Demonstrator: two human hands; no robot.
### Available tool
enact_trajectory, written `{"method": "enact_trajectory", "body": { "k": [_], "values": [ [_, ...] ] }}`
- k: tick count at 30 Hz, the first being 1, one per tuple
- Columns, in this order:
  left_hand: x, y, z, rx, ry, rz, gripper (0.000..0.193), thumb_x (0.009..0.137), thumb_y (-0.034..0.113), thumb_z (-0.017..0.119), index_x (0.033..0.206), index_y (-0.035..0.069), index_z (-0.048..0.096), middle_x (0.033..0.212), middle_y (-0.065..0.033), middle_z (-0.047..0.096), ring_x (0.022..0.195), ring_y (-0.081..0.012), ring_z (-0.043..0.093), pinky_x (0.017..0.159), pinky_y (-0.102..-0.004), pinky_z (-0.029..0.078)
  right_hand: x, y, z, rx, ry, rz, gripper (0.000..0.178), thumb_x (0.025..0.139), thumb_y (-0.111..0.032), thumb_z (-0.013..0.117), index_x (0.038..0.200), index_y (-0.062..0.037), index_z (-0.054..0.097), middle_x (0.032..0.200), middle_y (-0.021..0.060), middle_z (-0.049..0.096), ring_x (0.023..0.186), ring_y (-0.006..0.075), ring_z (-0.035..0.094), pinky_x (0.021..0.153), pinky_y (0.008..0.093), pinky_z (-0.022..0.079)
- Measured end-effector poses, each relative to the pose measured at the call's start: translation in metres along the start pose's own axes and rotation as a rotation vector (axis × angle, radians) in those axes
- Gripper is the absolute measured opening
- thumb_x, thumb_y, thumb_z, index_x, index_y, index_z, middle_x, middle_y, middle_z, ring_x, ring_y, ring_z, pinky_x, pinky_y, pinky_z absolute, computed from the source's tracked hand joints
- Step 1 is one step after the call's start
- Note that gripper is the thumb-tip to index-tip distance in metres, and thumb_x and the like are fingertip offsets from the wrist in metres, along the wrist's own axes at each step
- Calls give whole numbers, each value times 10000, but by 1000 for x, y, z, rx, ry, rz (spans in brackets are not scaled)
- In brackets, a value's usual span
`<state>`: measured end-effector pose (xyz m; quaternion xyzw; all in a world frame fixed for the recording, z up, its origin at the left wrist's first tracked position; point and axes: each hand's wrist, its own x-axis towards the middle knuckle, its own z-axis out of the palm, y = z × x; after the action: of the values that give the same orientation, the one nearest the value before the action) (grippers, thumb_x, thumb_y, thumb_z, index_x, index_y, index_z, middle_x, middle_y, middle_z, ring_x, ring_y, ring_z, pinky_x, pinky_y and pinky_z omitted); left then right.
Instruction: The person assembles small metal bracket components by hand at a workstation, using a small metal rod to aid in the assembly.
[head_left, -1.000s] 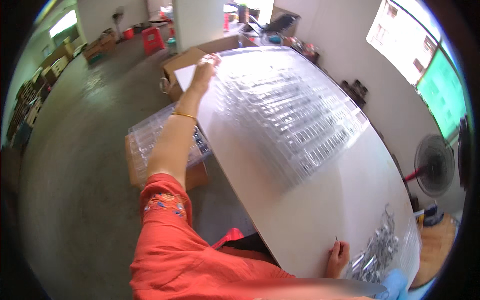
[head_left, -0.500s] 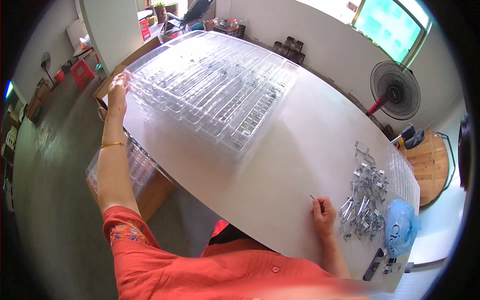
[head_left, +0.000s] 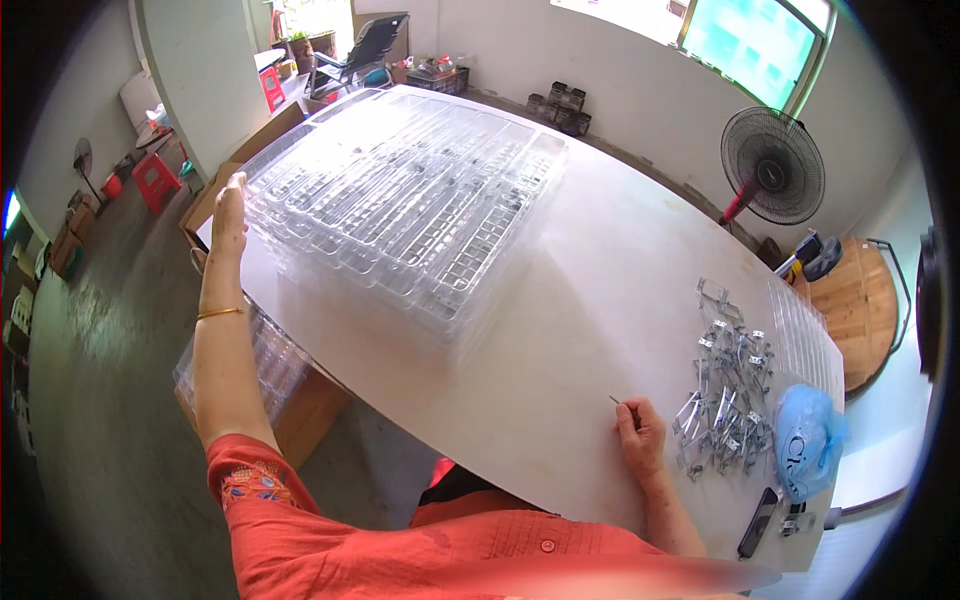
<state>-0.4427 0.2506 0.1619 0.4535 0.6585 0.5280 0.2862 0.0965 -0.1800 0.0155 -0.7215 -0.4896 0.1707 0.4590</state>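
A tall stack of clear plastic trays [head_left: 420, 240] with rows of small compartments stands on the white table [head_left: 540, 400]. My left hand [head_left: 231, 210] lies flat along the stack's left corner, fingers pointing up and away; their tips are partly hard to see. Further right, my right hand [head_left: 642, 432] is closed above the table, pinching a thin dark metal pin [head_left: 616, 401] that sticks out between thumb and forefinger. Beside that hand lies a loose pile of small silvery metal brackets [head_left: 728, 400].
A blue plastic bag [head_left: 805, 440] and a dark handheld device [head_left: 759, 522] lie right of the brackets. Another clear tray [head_left: 795, 320] is near the far right edge. A fan [head_left: 772, 165] stands beyond the table. Below the left edge is a cardboard box [head_left: 312, 410] holding more trays.
My left hand's fingers have gone from curling at the top tray's corner to lying flat against the stack's side. The top trays sit lower and straighter. My right hand keeps the pin.
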Motion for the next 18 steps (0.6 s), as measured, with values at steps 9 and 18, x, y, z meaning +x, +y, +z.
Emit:
{"method": "enact_trajectory", "body": {
  "k": [9,18],
  "values": [
    [53,-25,-12,152,-15,-11,666,972,555,422,1348,31,588,1207,-151,625,1061,-291,584,823,-446,503,0,1,1,16,-21,15,96,995,-104,653,929,-45,616,675,-26,588,604,48,545,566,228,444],
    [-4,13,12,121,48,-67,717,952,508,455,1449,-10,449,1507,-239,444,1371,-408,444,1090,-558,378,-1,1,-1,0,4,7,79,973,-97,680,934,-45,635,653,6,616,594,69,581,566,247,471]
  ]
}}
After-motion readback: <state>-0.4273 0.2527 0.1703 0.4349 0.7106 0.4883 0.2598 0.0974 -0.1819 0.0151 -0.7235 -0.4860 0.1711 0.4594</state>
